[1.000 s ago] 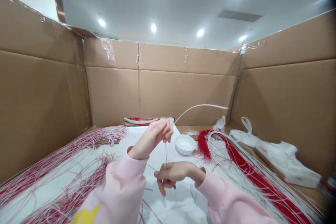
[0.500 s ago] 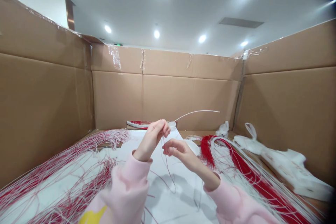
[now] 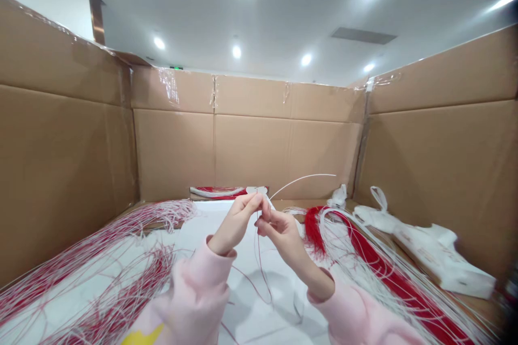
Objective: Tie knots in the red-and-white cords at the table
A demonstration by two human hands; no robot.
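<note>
My left hand (image 3: 238,221) and my right hand (image 3: 280,229) meet in front of me above a white sheet (image 3: 251,302) on the table, fingertips touching. Both pinch a thin red thread (image 3: 261,264) that hangs down in a loop between them. A stiff white strand (image 3: 303,178) arcs up and to the right from the left fingers. Both arms wear pink sleeves.
Loose red and white strands (image 3: 93,264) spread over the left of the table. A thick red bundle with white strands (image 3: 364,259) lies on the right. White plastic bags (image 3: 429,248) sit far right. Cardboard walls (image 3: 251,140) surround the table. A small bundle (image 3: 226,192) lies at the back.
My right hand rose from low over the sheet up to my left hand's fingertips. The red thread went from taut and vertical to a slack hanging loop. The white bowl is now hidden.
</note>
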